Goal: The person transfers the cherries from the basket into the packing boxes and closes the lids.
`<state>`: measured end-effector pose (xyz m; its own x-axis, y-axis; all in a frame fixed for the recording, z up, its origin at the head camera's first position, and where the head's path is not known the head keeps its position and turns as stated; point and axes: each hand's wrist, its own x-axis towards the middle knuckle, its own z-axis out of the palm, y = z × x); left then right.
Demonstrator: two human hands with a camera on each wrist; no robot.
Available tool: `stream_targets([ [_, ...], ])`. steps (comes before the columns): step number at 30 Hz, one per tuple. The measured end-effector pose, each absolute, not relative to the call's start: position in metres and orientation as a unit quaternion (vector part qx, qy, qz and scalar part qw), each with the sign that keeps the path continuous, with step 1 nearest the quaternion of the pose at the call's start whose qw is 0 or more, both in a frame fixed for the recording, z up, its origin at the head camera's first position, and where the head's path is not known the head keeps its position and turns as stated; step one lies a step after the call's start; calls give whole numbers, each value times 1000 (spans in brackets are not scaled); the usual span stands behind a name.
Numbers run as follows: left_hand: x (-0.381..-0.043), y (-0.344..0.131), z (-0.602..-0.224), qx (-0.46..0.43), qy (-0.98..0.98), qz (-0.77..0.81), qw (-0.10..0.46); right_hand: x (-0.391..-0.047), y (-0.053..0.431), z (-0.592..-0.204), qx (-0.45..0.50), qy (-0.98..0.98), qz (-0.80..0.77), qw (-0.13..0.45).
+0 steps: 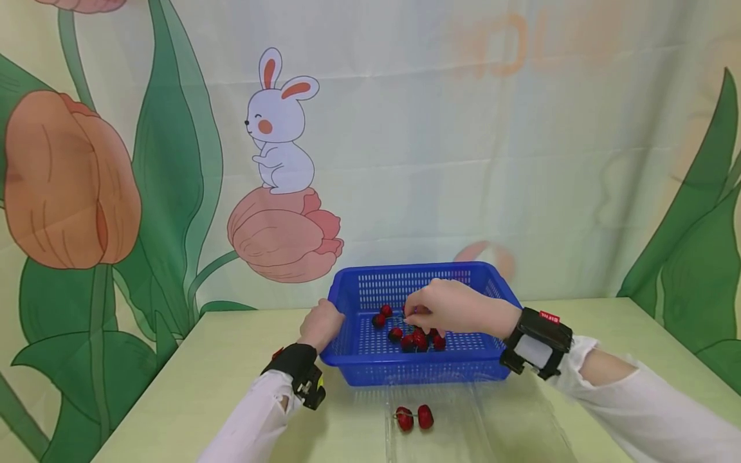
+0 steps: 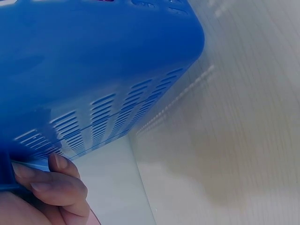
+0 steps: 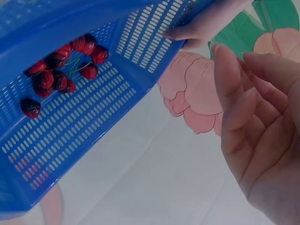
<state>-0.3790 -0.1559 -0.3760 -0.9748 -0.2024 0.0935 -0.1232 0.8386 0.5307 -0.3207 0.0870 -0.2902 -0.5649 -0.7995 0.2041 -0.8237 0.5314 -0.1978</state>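
A blue plastic basket with slotted walls holds several dark red cherries, some with green stems. My left hand grips the basket's left rim; its curled fingers show under the edge in the left wrist view. Over the basket's middle, close above the cherries, is my right hand. Its fingers are loosely bent, with nothing visible between them in the right wrist view. Two more cherries lie in front of the basket on a clear plastic container.
The pale table extends to both sides of the basket. Behind it hangs a printed curtain with tulips and a white rabbit. Each wrist wears a black camera strap.
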Motion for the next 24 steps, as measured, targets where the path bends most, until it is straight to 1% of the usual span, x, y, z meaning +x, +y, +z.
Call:
stream_targets([
  [14, -380, -155, -377, 90, -956, -270, 71, -358, 89, -290, 408, -905, 116, 22],
  [19, -382, -155, -377, 91, -956, -270, 68, -371, 86, -295, 392, -915, 97, 27],
  [24, -381, -156, -378, 93, -957, -266, 70, -383, 82, -298, 399, -913, 78, 38],
])
